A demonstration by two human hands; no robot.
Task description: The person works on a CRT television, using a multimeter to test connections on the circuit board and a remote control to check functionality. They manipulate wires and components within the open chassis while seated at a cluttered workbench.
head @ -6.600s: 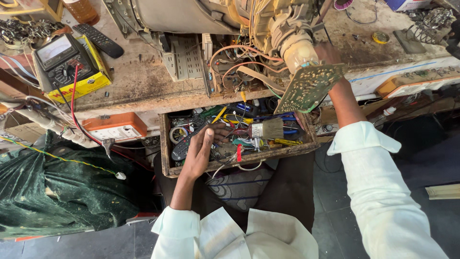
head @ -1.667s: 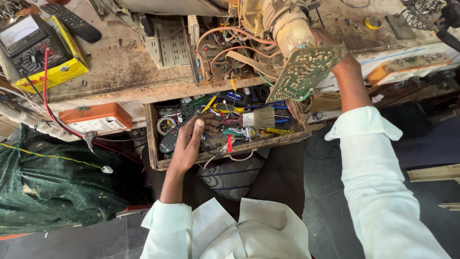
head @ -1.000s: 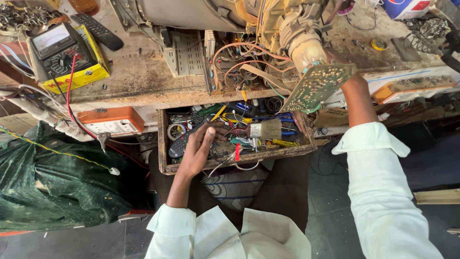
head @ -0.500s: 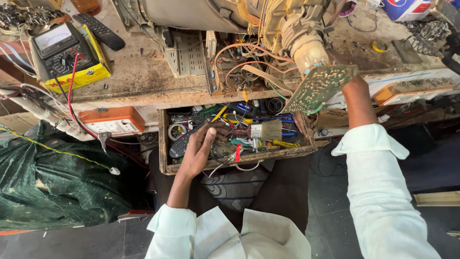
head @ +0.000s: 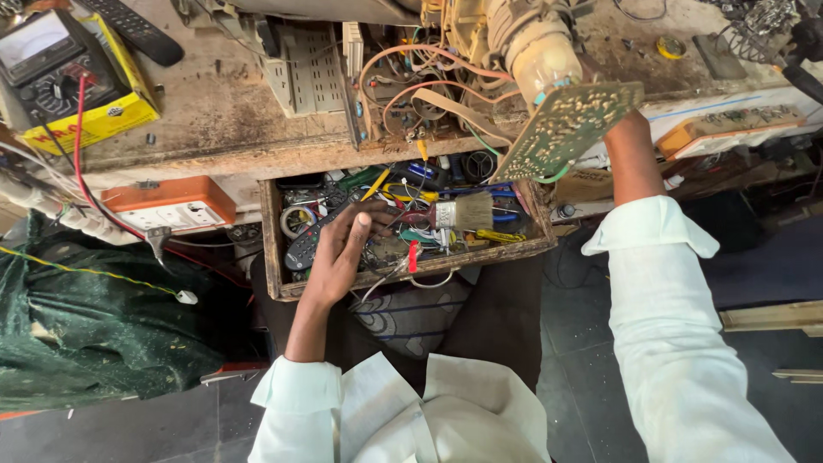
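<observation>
An open wooden drawer [head: 276, 249] under the workbench is crammed with wires, tools, a paint brush [head: 467, 212] and a dark remote [head: 302, 249]. My left hand [head: 339, 250] reaches into the drawer, fingers spread over the clutter near the remote, gripping nothing I can make out. My right hand [head: 624, 137] is raised behind a green circuit board [head: 567, 127], holding it tilted at the bench edge; the fingers are hidden by the board. The board hangs by wires from the neck of an opened television tube [head: 538, 47].
A multimeter [head: 47, 60] in a yellow case with a red lead sits at the bench's left, a black remote [head: 137, 30] beside it. An orange socket box [head: 171, 204] hangs below. Green cloth [head: 94, 317] lies at the left. An orange-cased board [head: 729, 129] rests at the right.
The view has shifted slightly. My left hand stays in the drawer with small finger movements, and my right hand keeps holding the circuit board in the same place.
</observation>
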